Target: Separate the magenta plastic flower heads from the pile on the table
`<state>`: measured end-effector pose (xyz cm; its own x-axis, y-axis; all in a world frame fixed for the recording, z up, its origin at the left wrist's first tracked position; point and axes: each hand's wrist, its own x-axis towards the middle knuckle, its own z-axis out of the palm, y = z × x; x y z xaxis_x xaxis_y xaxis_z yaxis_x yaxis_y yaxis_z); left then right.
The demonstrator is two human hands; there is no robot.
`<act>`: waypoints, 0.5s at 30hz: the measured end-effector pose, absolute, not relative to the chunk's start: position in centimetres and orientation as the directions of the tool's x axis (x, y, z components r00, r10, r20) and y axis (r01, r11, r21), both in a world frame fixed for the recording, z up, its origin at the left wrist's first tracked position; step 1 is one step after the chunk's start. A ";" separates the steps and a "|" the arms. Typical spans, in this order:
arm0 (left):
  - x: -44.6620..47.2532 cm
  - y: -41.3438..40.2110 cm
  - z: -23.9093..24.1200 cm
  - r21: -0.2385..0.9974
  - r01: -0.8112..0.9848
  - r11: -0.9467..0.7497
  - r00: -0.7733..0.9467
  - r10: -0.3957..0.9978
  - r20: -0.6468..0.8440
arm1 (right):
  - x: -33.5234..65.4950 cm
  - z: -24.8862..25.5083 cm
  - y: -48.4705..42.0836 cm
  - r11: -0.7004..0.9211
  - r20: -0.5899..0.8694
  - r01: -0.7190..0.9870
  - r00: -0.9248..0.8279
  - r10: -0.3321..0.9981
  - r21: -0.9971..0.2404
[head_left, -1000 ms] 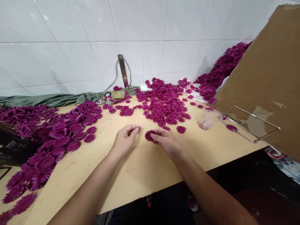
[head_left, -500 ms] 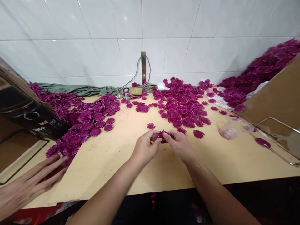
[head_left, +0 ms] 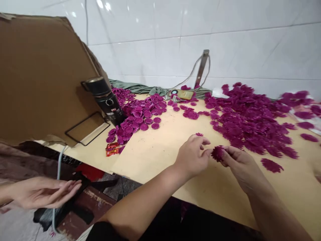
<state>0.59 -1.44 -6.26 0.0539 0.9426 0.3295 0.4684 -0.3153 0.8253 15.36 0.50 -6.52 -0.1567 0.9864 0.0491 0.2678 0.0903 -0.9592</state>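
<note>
My right hand (head_left: 239,164) pinches a purple fringed flower piece (head_left: 217,153) between thumb and fingers, above the tabletop. Just left of it is my left hand (head_left: 192,155), its thumb and fingers apart and nothing seen between them. The left thumb tip is close to the flower's edge; whether it touches I cannot tell. Behind my left hand, a single flower piece (head_left: 199,134) lies partly hidden. To the right, a large heap of similar pieces (head_left: 253,117) covers the table, with one loose piece (head_left: 272,165) in front of it.
A second pile of flower pieces (head_left: 140,115) lies left, beside a black flask (head_left: 106,100) and a cardboard sheet (head_left: 42,77). Red wrappers (head_left: 112,149) rest near the table edge. A yellow phone-like object (head_left: 184,94) lies by the wall. Another person's hand (head_left: 47,192) is at lower left.
The view has swung left. My left hand has let go of the flower piece, which stays in my right hand. The other person's hand has moved away from the left pile.
</note>
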 end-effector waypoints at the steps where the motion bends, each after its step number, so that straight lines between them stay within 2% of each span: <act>1: 0.6 -1.6 -6.2 0.826 0.458 -0.329 0.083 0.941 0.329 | 15.3 -6.6 0.6 0.089 0.053 0.265 -0.141 0.989 -0.960; 4: 0.8 -1.4 -6.4 0.866 0.393 -0.309 0.146 0.951 0.273 | 15.1 -6.8 0.7 0.067 0.035 0.251 -0.130 0.991 -0.966; 8: 0.9 -0.1 -7.0 0.966 0.214 -0.145 0.077 0.988 0.132 | 14.2 -6.4 0.4 0.002 -0.028 0.235 -0.125 0.992 -0.972; 12: 0.4 1.4 -6.6 0.997 0.004 -0.071 -0.004 0.997 0.071 | 13.0 -5.7 0.1 0.022 0.012 0.060 -0.160 0.987 -0.998; 15: 0.1 1.5 -6.0 0.995 -0.008 -0.102 0.010 0.995 0.102 | 12.7 -5.4 0.3 -0.001 0.005 -0.037 -0.169 0.986 -0.999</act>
